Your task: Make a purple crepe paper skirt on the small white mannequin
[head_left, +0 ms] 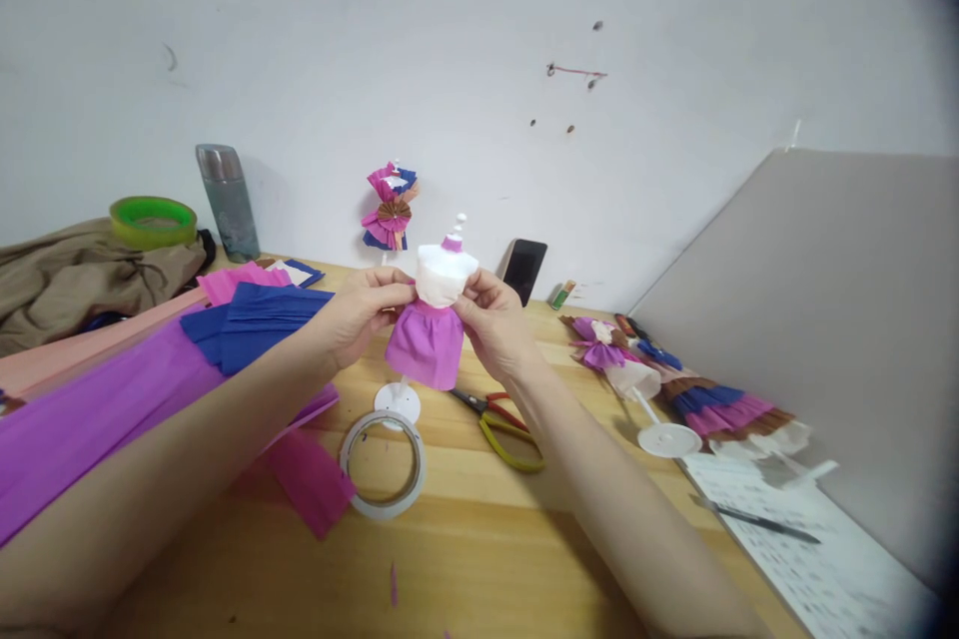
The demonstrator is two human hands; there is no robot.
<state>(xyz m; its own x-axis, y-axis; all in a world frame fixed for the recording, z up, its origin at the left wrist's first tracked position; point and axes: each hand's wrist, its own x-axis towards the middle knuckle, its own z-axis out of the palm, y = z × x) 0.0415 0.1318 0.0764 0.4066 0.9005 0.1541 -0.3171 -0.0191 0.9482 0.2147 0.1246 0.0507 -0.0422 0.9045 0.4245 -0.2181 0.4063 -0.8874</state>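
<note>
A small white mannequin bust (445, 272) on a stand wears a purple crepe-paper skirt (427, 344); its round white base (398, 401) rests on the wooden table. My left hand (364, 315) pinches the bust's left side at the waist. My right hand (490, 319) grips its right side, fingers closed on the white bodice. Both forearms reach in from the bottom of the view.
A tape roll (383, 464) and yellow-handled scissors (503, 424) lie by the base. Purple, blue and pink crepe paper (150, 369) is stacked at left. Two dressed mannequins (674, 389) lie at right near a printed sheet with a pen (764, 521). A bottle (227, 202), phone (523, 269) and paper bow (390, 208) stand by the wall.
</note>
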